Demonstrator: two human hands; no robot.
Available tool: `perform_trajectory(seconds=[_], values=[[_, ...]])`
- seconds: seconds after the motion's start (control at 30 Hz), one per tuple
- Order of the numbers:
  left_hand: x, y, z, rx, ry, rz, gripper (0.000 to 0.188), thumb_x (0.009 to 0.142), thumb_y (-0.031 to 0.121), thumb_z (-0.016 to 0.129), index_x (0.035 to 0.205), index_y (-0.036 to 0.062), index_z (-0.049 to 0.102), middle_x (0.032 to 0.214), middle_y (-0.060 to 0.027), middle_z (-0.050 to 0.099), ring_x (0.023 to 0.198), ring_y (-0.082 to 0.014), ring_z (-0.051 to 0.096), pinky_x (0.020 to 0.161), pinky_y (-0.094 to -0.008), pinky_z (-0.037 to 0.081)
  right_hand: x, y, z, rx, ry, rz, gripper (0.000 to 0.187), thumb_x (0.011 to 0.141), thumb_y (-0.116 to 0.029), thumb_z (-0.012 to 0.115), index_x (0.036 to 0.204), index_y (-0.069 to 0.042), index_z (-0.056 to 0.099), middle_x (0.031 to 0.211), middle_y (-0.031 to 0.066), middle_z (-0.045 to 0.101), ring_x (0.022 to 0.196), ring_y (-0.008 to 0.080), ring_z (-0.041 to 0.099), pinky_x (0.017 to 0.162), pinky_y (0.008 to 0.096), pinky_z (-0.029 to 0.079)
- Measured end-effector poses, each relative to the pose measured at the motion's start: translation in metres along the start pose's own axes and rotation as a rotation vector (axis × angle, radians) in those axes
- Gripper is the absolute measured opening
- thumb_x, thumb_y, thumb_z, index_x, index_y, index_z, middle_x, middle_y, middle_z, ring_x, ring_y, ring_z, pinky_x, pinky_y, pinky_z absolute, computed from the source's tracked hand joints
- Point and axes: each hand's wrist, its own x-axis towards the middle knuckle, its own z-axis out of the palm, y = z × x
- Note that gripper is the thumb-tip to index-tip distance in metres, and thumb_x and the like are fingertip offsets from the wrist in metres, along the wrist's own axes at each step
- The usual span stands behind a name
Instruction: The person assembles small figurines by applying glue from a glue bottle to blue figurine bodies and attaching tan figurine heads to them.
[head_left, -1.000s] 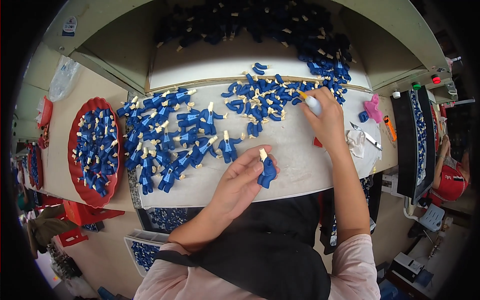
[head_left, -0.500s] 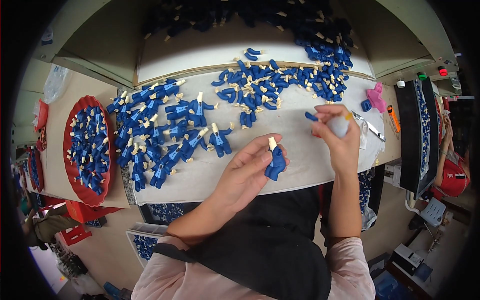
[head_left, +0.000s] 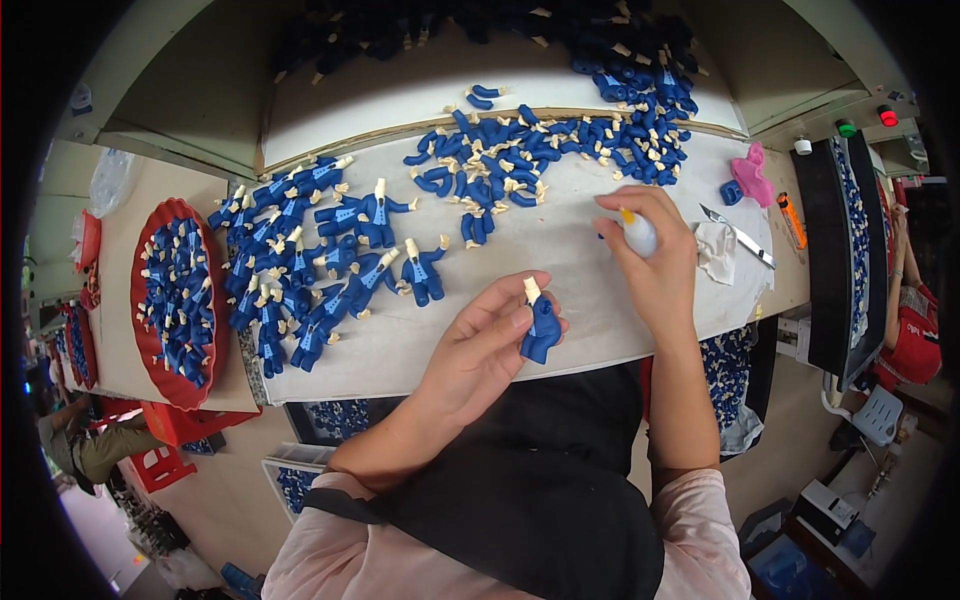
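My left hand (head_left: 465,355) pinches a blue figurine torso (head_left: 541,332) with a cream neck, upright near the table's front edge. A dark round spot shows on the torso's side. To its upper right, my right hand (head_left: 668,270) is closed around a small white squeeze bottle (head_left: 641,238) with a yellow tip. A sliver of a blue arm piece (head_left: 601,236) shows by that hand's fingers; the rest is hidden. Loose blue arm pieces with cream hands (head_left: 510,155) lie heaped beyond both hands. Figurine bodies with arms (head_left: 375,220) lie at the left.
A red scalloped tray (head_left: 140,350) of figurines stands far left. Right of my right hand are a crumpled white tissue (head_left: 715,250), a metal-bladed tool (head_left: 752,248), an orange cutter (head_left: 791,220) and a pink piece (head_left: 752,175). A conveyor (head_left: 825,290) runs beyond the table's right end.
My right hand has moved a little left, and the bottle's yellow tip has swung from right to upper left. The blue arm piece is now mostly hidden. My left hand still holds the torso.
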Motion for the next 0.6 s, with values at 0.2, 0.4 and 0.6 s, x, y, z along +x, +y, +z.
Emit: perform_trajectory(seconds=[0.2, 0.4, 0.6], values=[[-0.008, 0.008, -0.005, -0.018, -0.013, 0.019, 0.032, 0.086, 0.009, 0.046, 0.117, 0.0014, 0.042, 0.097, -0.0087, 0.052, 0.094, -0.0178, 0.051, 0.083, -0.0279, 0.039, 0.018, -0.021, 0.032, -0.038, -0.202, -0.066, 0.014, 0.066, -0.002, 0.064, 0.079, -0.001, 0.058, 0.077, 0.0080, 0.054, 0.069, 0.0219, 0.054, 0.063, 0.0275, 0.042], [-0.009, 0.013, -0.010, -0.045, -0.030, 0.042, 0.032, 0.085, 0.007, 0.045, 0.117, 0.0007, 0.042, 0.098, -0.0090, 0.052, 0.094, -0.0183, 0.051, 0.084, -0.0278, 0.039, 0.019, -0.017, 0.036, -0.208, -0.227, -0.042, 0.016, 0.066, -0.002, 0.064, 0.080, 0.000, 0.057, 0.078, 0.0102, 0.055, 0.070, 0.0224, 0.055, 0.062, 0.0275, 0.042], [0.000, 0.015, -0.006, -0.038, -0.038, 0.054, 0.032, 0.085, 0.007, 0.045, 0.117, 0.0011, 0.042, 0.105, -0.0096, 0.051, 0.095, -0.0181, 0.051, 0.084, -0.0277, 0.039, -0.016, -0.022, 0.008, 0.189, -0.220, 0.142, 0.015, 0.066, 0.004, 0.060, 0.080, -0.001, 0.053, 0.082, 0.0078, 0.059, 0.067, 0.0142, 0.055, 0.062, 0.0246, 0.043]])
